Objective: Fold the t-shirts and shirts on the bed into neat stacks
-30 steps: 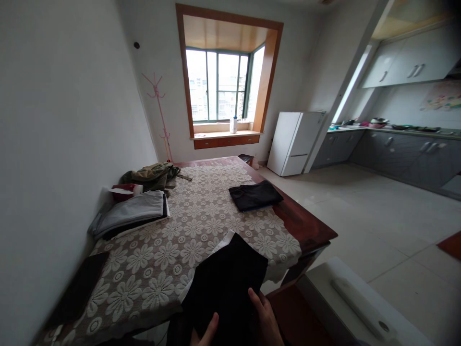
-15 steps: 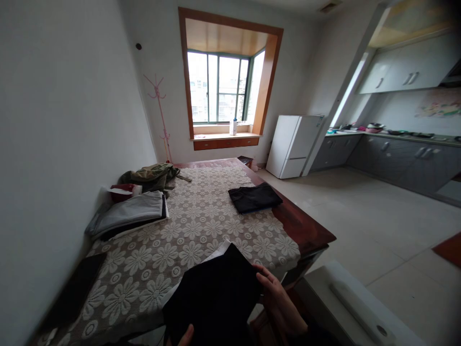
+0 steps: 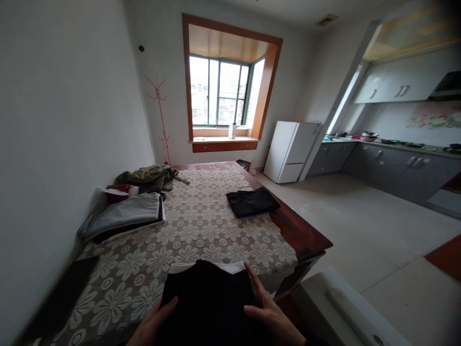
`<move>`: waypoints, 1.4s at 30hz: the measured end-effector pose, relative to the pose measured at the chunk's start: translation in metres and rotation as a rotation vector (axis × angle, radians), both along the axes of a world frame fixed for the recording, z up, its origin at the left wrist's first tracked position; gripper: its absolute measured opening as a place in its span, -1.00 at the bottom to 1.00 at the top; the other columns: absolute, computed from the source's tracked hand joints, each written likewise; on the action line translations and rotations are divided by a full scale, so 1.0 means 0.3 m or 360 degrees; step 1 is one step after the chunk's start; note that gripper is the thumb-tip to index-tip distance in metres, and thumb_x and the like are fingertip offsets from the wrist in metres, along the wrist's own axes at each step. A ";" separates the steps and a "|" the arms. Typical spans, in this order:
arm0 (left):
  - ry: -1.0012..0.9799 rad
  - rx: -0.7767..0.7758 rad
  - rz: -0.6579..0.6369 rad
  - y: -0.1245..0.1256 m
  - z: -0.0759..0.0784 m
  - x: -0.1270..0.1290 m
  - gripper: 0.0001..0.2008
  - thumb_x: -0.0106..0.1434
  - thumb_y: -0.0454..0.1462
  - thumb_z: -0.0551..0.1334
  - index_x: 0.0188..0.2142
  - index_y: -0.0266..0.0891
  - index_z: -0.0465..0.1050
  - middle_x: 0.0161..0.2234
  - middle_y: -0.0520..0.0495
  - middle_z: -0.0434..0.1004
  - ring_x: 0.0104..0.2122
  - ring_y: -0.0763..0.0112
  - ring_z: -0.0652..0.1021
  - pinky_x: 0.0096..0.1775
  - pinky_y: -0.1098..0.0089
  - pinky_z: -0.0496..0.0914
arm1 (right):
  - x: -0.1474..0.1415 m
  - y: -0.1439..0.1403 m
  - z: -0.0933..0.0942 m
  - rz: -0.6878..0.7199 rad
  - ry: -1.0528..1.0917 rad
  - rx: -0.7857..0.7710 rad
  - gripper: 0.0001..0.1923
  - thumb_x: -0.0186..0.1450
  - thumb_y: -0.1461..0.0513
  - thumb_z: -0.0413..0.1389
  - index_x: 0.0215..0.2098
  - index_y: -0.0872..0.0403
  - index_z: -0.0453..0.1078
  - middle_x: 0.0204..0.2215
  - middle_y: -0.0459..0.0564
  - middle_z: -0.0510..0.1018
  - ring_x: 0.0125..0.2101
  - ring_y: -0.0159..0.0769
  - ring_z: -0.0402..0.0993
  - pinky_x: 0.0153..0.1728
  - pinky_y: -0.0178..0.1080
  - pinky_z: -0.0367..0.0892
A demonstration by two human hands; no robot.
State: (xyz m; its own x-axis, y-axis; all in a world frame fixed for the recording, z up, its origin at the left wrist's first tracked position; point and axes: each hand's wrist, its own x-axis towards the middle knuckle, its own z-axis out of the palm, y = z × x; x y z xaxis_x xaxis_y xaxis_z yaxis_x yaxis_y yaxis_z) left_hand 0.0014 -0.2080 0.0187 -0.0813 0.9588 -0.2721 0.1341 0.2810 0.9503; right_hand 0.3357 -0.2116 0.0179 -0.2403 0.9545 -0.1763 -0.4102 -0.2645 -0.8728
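The left hand [image 3: 155, 318] grips the left edge of a folded black cloth [image 3: 207, 307], its thumb lying over the top face and its other fingers hidden underneath. The right hand [image 3: 268, 307] grasps the opposite edge, thumb on the black face, index finger stretched along the side up to the corner of a white cloth [image 3: 236, 267]. The black cloth therefore sits directly between the two hands, with the white layer showing past its far edge. This bundle is at the near side of the table [image 3: 306, 230]; whether its underside touches anything cannot be told.

Just beyond it spreads a floral lace tablecloth [image 3: 189, 233]. Farther off, toward the right edge, lies a folded dark garment [image 3: 252, 202], well apart from both hands. To the left, by the wall, rests a pile of folded clothes [image 3: 124, 214], grey on top, with a red item [image 3: 118, 193] and an olive-green bag [image 3: 149, 178] just behind. Past the table stand a pink coat rack [image 3: 161, 115] and a white refrigerator [image 3: 288, 151].
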 end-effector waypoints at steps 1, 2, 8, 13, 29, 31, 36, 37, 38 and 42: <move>-0.0033 0.0008 -0.0027 0.033 0.040 0.020 -0.49 -0.11 0.13 0.45 -0.19 -0.01 0.68 0.08 -0.10 0.65 0.32 -0.23 0.34 0.26 -0.04 0.35 | 0.012 0.006 0.022 -0.0017 -0.0052 0.0034 0.22 0.03 0.05 0.47 0.49 -0.26 -0.10 0.24 0.04 0.47 0.18 0.02 0.43 0.16 0.03 0.32; -0.0102 -0.0022 -0.0063 0.072 0.082 0.045 -0.51 -0.05 0.12 0.43 -0.18 -0.05 0.67 0.08 -0.12 0.65 0.32 -0.21 0.35 0.25 -0.01 0.37 | 0.029 0.018 0.047 -0.0047 -0.0111 0.0072 0.22 0.10 0.04 0.44 0.51 -0.26 -0.19 0.23 0.04 0.48 0.16 0.02 0.46 0.16 0.05 0.33; -0.0894 -0.0019 -0.0125 0.438 0.219 0.247 -0.63 0.26 -0.12 0.37 0.01 -0.22 0.56 0.01 -0.14 0.68 0.07 0.11 0.61 0.01 0.31 0.54 | 0.185 0.247 0.255 -0.0459 -0.0797 0.0580 -0.07 0.23 0.06 0.34 0.47 -0.14 0.06 0.28 0.01 0.44 0.22 -0.03 0.39 0.27 0.03 0.23; -0.1085 -0.0179 -0.0133 0.759 0.133 0.348 -0.76 0.36 -0.24 0.27 -0.06 -0.35 0.52 -0.14 -0.24 0.71 -0.18 0.26 0.68 -0.22 0.42 0.56 | 0.256 0.578 0.397 -0.0151 -0.1361 0.0776 -0.60 0.23 0.06 0.26 -0.06 0.10 0.66 -0.21 0.02 0.71 -0.16 -0.08 0.56 0.04 -0.03 0.39; -0.1394 -0.0168 -0.0235 0.912 -0.077 0.332 -0.67 0.30 -0.26 0.34 0.04 -0.23 0.39 0.14 -0.34 0.54 -0.03 0.14 0.68 0.00 0.18 0.57 | 0.263 1.118 0.717 -0.0006 -0.1815 0.0809 -0.63 0.04 0.27 0.27 -0.18 0.20 0.68 -0.39 -0.08 0.68 -0.34 -0.31 0.48 -0.19 -0.25 0.36; -0.1397 -0.0166 -0.0244 0.916 -0.079 0.333 -0.68 0.31 -0.25 0.33 0.02 -0.24 0.41 0.13 -0.35 0.55 -0.02 0.12 0.67 0.01 0.16 0.57 | 0.288 1.146 0.716 -0.0064 -0.1845 0.0747 -0.60 0.06 0.27 0.25 -0.13 0.24 0.66 -0.42 -0.07 0.67 -0.38 -0.34 0.46 -0.25 -0.27 0.34; -0.1398 -0.0156 -0.0257 0.923 -0.090 0.334 -0.70 0.32 -0.22 0.33 0.00 -0.26 0.43 0.09 -0.34 0.59 -0.06 0.13 0.68 0.00 0.16 0.57 | 0.347 1.183 0.684 -0.0123 -0.1881 0.0690 -0.61 0.07 0.27 0.23 -0.15 0.25 0.67 -0.44 -0.05 0.66 -0.40 -0.36 0.45 -0.28 -0.28 0.32; -0.1395 -0.0154 -0.0263 0.924 -0.092 0.334 -0.70 0.31 -0.22 0.33 0.00 -0.26 0.44 0.08 -0.33 0.59 -0.06 0.13 0.68 -0.01 0.17 0.57 | 0.359 1.188 0.676 -0.0127 -0.1893 0.0677 -0.63 0.07 0.27 0.23 -0.17 0.24 0.67 -0.44 -0.05 0.66 -0.40 -0.35 0.46 -0.28 -0.29 0.33; -0.1391 -0.0155 -0.0269 0.925 -0.093 0.335 -0.70 0.30 -0.22 0.34 -0.01 -0.26 0.44 0.08 -0.33 0.60 -0.07 0.14 0.69 -0.02 0.17 0.57 | 0.371 1.193 0.667 -0.0131 -0.1906 0.0661 -0.64 0.06 0.27 0.23 -0.18 0.22 0.68 -0.44 -0.05 0.66 -0.40 -0.34 0.46 -0.27 -0.29 0.34; -0.1365 -0.0176 -0.0288 0.929 -0.098 0.336 -0.73 0.29 -0.24 0.35 -0.04 -0.26 0.48 0.06 -0.33 0.61 -0.09 0.14 0.69 -0.04 0.19 0.58 | 0.425 1.211 0.642 -0.0148 -0.1964 0.0600 -0.66 0.04 0.29 0.24 -0.21 0.09 0.69 -0.40 -0.10 0.68 -0.38 -0.32 0.49 -0.28 -0.32 0.38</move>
State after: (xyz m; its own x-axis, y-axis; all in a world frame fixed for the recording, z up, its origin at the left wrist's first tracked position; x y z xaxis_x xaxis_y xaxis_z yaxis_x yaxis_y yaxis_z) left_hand 0.1022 0.0706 -0.0107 0.3441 0.9018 -0.2612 -0.5615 0.4207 0.7125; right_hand 0.4633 0.1516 0.2104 -0.0428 0.9979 0.0491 0.7115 0.0650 -0.6997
